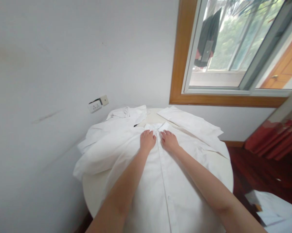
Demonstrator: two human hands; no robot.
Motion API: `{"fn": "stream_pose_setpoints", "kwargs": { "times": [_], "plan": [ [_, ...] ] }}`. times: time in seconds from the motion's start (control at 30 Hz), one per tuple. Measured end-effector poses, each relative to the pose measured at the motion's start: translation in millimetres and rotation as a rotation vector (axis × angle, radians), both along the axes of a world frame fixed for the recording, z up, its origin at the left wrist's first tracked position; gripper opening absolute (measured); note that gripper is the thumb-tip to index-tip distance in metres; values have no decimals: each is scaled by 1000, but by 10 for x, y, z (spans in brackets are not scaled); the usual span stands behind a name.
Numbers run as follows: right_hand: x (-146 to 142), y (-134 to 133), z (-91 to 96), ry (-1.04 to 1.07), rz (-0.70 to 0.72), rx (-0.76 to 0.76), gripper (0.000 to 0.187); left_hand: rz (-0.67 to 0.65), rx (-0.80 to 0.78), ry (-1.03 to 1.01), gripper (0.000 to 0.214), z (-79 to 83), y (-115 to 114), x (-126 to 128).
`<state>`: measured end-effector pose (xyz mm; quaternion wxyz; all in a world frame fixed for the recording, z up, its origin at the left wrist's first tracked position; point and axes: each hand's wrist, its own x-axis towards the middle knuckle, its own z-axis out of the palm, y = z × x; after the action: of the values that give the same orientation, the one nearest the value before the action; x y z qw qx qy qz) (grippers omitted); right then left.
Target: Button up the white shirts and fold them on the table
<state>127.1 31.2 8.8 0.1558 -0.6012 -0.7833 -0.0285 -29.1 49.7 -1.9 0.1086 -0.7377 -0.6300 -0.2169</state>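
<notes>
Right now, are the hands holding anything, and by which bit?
The left hand and right hand touch the shirt just below its collar; whether they grip it can't be told.

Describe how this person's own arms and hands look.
The left hand and right hand are bare: no gloves or rings show. The left arm and right arm are bare too, with no sleeve, watch or bracelet in view.
</notes>
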Motion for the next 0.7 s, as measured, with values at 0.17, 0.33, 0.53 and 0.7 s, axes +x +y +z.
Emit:
{"fn": "stream_pose_setpoints", "kwargs": {
  "times": [0.17, 0.33, 0.53, 0.7],
  "plan": [
    [-48, -162, -173, -32, -16, -79, 57, -9, 5, 16, 28, 49, -78, -36],
    [-26, -179, -154, -20, -13, -57, 65, -78, 77, 155, 35, 289, -234, -307],
    [-26, -204, -137, 3, -10, -41, 60, 185, 179, 161, 31, 739, -496, -1231],
    [-24, -214, -132, 17, -8, -50, 59, 359, -19, 123, 48, 761, -600, -2031]
  ]
}}
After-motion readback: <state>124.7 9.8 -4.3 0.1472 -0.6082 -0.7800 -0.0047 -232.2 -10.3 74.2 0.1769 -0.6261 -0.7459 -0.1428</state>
